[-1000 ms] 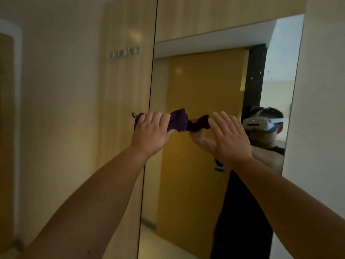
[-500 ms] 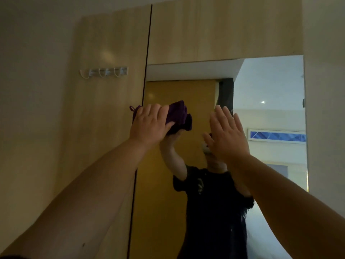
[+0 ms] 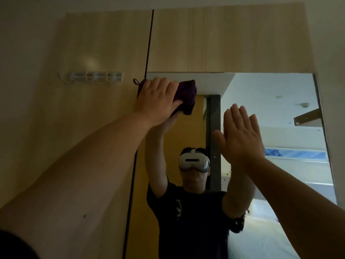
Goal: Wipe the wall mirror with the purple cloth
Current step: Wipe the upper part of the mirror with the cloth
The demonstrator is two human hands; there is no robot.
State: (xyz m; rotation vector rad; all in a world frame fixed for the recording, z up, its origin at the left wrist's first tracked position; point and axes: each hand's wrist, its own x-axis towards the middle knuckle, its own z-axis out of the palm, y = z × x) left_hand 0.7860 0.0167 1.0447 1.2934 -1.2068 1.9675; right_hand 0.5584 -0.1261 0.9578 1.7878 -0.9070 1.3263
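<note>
Gripping purple cloth (image 3: pixel 187 96) against mirror's (image 3: pixel 270 113) top-left corner, left hand (image 3: pixel 158 100); right hand (image 3: pixel 240 135) flat, fingers spread

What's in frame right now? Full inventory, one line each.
wall mirror: 1, reflective, right of centre, below the upper wood panel
purple cloth: 1, dark purple, bunched at the mirror's top left corner
hook rack: 1, pale metallic, on the wood panel left of the mirror
wood panels: 2 visible, light wood, left of and above the mirror
left hand: 1, grip closed on the cloth, pressing at the corner
right hand: 1, open, fingers spread flat toward the glass, holding nothing
</note>
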